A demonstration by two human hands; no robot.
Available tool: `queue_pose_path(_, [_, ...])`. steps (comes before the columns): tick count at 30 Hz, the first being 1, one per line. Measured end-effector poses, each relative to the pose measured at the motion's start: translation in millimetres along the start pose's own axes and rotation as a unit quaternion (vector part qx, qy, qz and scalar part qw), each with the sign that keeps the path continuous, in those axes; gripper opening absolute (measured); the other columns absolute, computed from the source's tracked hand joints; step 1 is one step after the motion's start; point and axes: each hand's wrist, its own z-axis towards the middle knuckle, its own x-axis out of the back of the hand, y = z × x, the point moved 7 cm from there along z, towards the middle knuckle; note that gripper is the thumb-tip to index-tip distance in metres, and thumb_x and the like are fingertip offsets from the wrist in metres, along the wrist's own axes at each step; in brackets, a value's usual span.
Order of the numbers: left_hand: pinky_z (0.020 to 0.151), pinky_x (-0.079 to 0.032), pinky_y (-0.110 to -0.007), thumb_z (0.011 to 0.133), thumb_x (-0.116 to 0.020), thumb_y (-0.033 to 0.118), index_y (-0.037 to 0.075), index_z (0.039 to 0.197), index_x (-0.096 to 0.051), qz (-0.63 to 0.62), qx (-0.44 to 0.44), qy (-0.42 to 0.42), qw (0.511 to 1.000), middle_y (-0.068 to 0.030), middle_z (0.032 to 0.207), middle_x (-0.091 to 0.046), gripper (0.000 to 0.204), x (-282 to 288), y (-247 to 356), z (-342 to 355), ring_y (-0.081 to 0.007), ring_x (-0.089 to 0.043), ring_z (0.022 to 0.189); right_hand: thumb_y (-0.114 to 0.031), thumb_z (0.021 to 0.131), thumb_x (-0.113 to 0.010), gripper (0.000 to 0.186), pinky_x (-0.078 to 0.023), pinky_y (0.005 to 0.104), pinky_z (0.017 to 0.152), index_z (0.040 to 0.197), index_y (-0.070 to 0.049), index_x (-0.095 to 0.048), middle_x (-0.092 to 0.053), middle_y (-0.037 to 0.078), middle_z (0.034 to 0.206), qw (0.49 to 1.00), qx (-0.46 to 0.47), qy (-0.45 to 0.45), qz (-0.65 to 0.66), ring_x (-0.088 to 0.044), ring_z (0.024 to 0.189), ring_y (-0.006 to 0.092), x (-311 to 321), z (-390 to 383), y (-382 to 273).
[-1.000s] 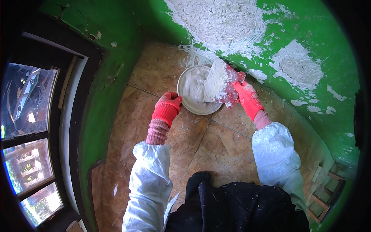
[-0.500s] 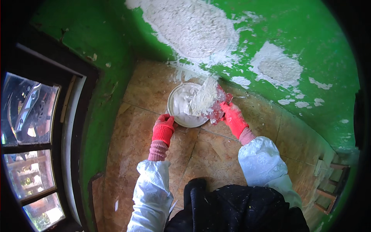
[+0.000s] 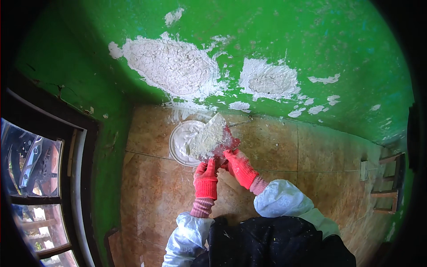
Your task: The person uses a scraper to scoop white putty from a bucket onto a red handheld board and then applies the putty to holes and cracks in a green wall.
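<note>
My right hand point(image 3: 241, 169), in a red knit glove, is closed around the handle side of a broad red putty spreader point(image 3: 230, 139). A thick load of white putty point(image 3: 208, 137) covers most of its blade. My left hand point(image 3: 205, 181), gloved alike, pinches the spreader's near edge, its fingers close beside the right hand. Under the blade on the floor stands a round white tub point(image 3: 171, 150) with smooth wet putty point(image 3: 186, 133) inside. The spreader hides the tub's right part.
Ahead, a green wall point(image 3: 284, 31) bears a large white patch point(image 3: 175, 66) and a smaller patch point(image 3: 271, 82). Brown tiles point(image 3: 267, 140) cover the floor. A dark-framed window point(image 3: 38, 164) is at left, a wooden frame point(image 3: 391, 193) at far right.
My left hand has left the tub's rim and moved right to grip the spreader. The loaded spreader has come nearer to me. The view has tilted up, showing more wall.
</note>
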Motion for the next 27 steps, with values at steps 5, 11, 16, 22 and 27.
queue_pose_path(5, [0.041, -0.034, -0.021, 0.083, -0.059, 0.031, 0.007, 0.082, -0.062, 0.007, -0.035, 0.029, 0.999, 0.0003, 0.059, -0.055, 0.024, 12, 13, -3, -0.0075, -0.045, 0.046, -0.019, 0.078, -0.064, 0.035, -0.049, 0.0308, 0.071, 0.107, -0.003, -0.052, -0.057, 0.009, 0.103, 0.91, 0.02, -0.068, -0.409, -0.059, 0.083, 0.0201, 2, -5, -20])
queue_pose_path(11, [0.041, -0.032, -0.021, 0.084, -0.058, 0.033, 0.007, 0.078, -0.061, 0.009, -0.016, -0.001, 1.0, 0.0002, 0.058, -0.054, 0.027, 6, 12, -1, -0.0074, -0.046, 0.045, -0.015, 0.063, -0.068, 0.047, -0.048, 0.0325, 0.068, 0.108, -0.012, -0.056, -0.056, 0.008, 0.095, 0.53, 0.409, 0.125, -0.732, -0.057, 0.082, 0.0252, -23, -47, -81])
queue_pose_path(16, [0.043, -0.034, -0.022, 0.084, -0.058, 0.03, 0.005, 0.074, -0.06, 0.016, -0.005, -0.023, 1.0, 0.0006, 0.058, -0.055, 0.027, 4, 17, -7, -0.0073, -0.044, 0.045, -0.011, 0.069, -0.054, 0.042, -0.048, 0.0334, 0.06, 0.109, -0.023, -0.056, -0.053, 0.003, 0.089, 0.362, 0.431, -0.007, -0.827, -0.055, 0.077, 0.02, -43, -31, -69])
queue_pose_path(22, [0.038, -0.03, -0.02, 0.084, -0.057, 0.033, 0.009, 0.08, -0.061, 0.012, 0.017, -0.044, 0.999, 0.0015, 0.056, -0.052, 0.025, 18, 19, 1, -0.0063, -0.043, 0.043, -0.017, 0.07, -0.054, 0.042, -0.045, 0.0312, 0.054, 0.111, -0.027, -0.055, -0.044, 0.001, 0.075, 0.247, 0.442, -0.077, -0.859, -0.052, 0.077, 0.0187, -50, -17, -51])
queue_pose_path(27, [0.038, -0.03, -0.018, 0.085, -0.056, 0.034, 0.01, 0.083, -0.061, 0.049, 0.053, -0.076, 0.994, 0.0031, 0.055, -0.05, 0.025, 24, 25, -1, -0.0051, -0.042, 0.042, -0.019, 0.073, -0.052, 0.035, -0.044, 0.0313, 0.047, 0.107, -0.027, -0.058, -0.045, 0.002, 0.072, 0.229, 0.522, -0.128, -0.811, -0.056, 0.073, 0.0179, -66, -20, -44])
